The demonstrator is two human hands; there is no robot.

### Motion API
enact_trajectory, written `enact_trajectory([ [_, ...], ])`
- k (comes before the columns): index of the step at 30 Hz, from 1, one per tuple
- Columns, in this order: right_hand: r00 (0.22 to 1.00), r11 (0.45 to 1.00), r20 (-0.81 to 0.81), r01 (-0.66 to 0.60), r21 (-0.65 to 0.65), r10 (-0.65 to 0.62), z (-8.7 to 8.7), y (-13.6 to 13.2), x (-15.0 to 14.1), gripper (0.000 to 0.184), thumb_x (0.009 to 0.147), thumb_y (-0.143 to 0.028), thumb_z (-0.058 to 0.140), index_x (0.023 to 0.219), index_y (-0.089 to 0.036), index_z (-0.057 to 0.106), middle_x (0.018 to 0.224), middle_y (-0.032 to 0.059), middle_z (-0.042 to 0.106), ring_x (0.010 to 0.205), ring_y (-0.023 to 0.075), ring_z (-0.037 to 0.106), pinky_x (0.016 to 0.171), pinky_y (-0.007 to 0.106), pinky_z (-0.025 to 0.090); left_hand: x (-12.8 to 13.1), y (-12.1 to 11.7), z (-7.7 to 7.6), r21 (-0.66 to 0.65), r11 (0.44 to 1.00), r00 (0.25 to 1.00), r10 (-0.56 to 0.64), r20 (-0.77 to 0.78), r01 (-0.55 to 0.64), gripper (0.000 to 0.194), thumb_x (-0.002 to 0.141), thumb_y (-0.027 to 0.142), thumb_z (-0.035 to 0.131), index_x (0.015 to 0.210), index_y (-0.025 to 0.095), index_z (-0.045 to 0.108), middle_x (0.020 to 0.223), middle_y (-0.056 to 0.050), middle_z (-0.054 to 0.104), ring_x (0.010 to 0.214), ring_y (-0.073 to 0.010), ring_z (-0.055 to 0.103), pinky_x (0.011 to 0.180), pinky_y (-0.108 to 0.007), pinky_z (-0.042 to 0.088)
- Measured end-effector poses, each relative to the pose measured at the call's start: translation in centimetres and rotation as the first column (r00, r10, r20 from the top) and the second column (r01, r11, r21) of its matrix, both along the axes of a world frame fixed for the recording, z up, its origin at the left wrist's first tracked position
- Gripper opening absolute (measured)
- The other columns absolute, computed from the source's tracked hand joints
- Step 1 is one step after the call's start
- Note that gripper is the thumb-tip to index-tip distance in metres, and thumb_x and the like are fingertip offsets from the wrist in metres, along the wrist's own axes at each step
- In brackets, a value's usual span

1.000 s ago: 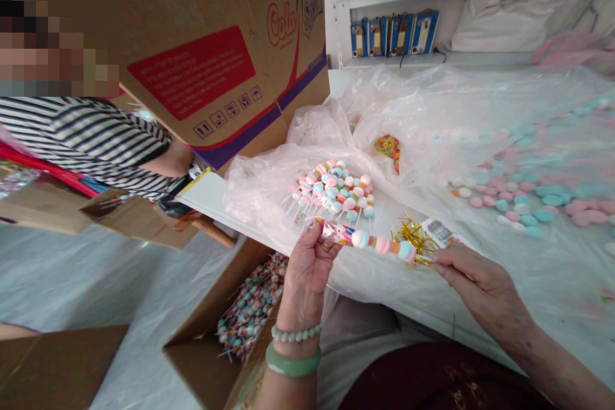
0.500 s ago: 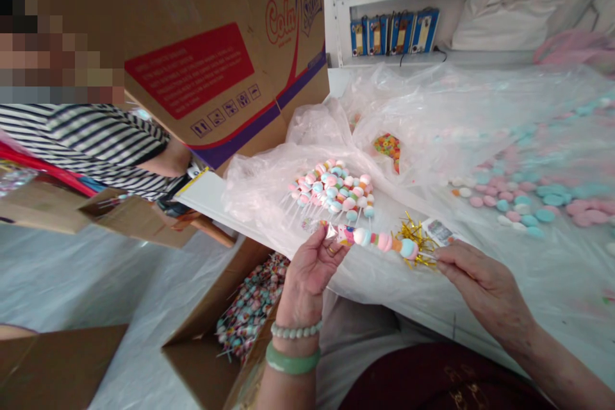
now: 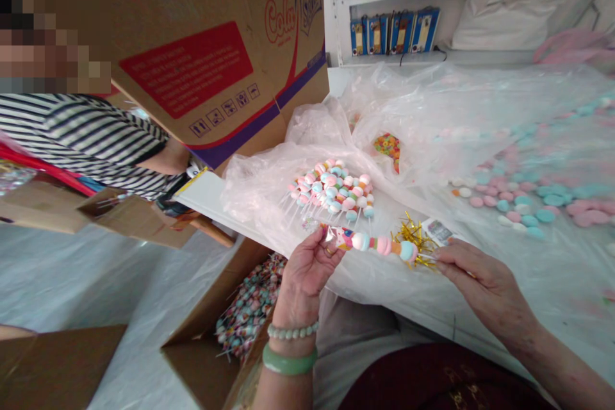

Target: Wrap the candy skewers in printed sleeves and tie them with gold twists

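My left hand (image 3: pixel 310 266), closed, pinches the end of a small printed plastic wrapper (image 3: pixel 343 237) at the tip of a marshmallow skewer (image 3: pixel 383 245). Whether clear film also covers the candies, I cannot tell. The skewer lies nearly level, with white, pink and blue marshmallows and coloured gummies between them. Its white stick is gripped by the closed fingers of my right hand (image 3: pixel 473 278). Gold twist ties (image 3: pixel 410 235) lie just behind the stick end, beside a small printed packet (image 3: pixel 439 230). A pile of marshmallow skewers (image 3: pixel 331 189) rests on plastic sheeting beyond my left hand.
Loose marshmallows (image 3: pixel 504 195) and a bag of gummy rings (image 3: pixel 388 146) lie on the table. A big carton (image 3: pixel 230 45) stands at the left. Below the table edge, an open box (image 3: pixel 187 359) holds many finished skewers (image 3: pixel 250 307). A person in a striped shirt (image 3: pixel 91 134) is at left.
My left fingers have shifted slightly on the wrapper, and its printed part shows more clearly at the skewer's tip. My right hand keeps its hold on the stick, nearly still.
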State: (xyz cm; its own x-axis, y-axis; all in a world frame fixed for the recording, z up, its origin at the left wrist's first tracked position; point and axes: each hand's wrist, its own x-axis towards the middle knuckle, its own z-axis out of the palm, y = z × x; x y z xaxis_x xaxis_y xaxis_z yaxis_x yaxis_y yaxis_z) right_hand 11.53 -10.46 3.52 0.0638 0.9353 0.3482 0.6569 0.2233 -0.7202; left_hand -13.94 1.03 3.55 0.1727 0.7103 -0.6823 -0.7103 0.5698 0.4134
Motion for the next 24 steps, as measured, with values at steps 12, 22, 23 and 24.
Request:
enact_trajectory([
  [12,0.999,0.997,0.026,0.04,0.058,-0.042,-0.3,-0.2,0.0,0.013,0.087,-0.024,0.053,0.086,-0.026,0.067,0.085,0.0022,0.069,0.084,0.0206,0.065,0.08,0.033,0.051,0.4,-0.3,0.3,-0.027,0.998,0.997,0.056,-0.053,-0.057,0.014,0.088,0.011,0.052,0.078,0.013,0.06,0.061,-0.004,0.067,0.051,-0.0161,0.064,0.058,-0.037,0.059],
  [22,0.965,0.946,0.24,0.022,0.322,-0.105,-0.3,-1.2,0.1,0.025,0.084,-0.012,0.054,0.101,-0.023,0.069,0.09,0.0079,0.067,0.083,0.0212,0.065,0.074,0.032,0.054,1.2,-0.4,0.3,-0.005,1.0,0.999,0.026,-0.035,-0.026,0.017,0.091,0.016,0.051,0.077,0.013,0.062,0.056,-0.002,0.064,0.049,-0.015,0.064,0.062,-0.036,0.059],
  [23,0.962,0.941,0.252,0.019,0.339,-0.11,-0.2,-1.3,0.1,0.025,0.084,-0.011,0.055,0.101,-0.022,0.069,0.09,0.0083,0.066,0.082,0.0212,0.065,0.074,0.032,0.054,1.3,-0.4,0.2,-0.002,1.0,0.999,0.023,-0.04,-0.023,0.018,0.091,0.016,0.051,0.077,0.013,0.061,0.056,-0.002,0.064,0.049,-0.015,0.063,0.061,-0.036,0.059],
  [24,0.96,0.937,0.259,0.012,0.349,-0.109,-0.1,-1.3,0.1,0.025,0.083,-0.01,0.055,0.101,-0.022,0.069,0.089,0.0084,0.066,0.081,0.0212,0.065,0.074,0.033,0.053,1.3,-0.4,0.2,0.003,1.0,0.999,0.023,-0.048,-0.023,0.017,0.09,0.015,0.051,0.077,0.013,0.061,0.057,-0.002,0.065,0.048,-0.015,0.063,0.06,-0.036,0.059],
])
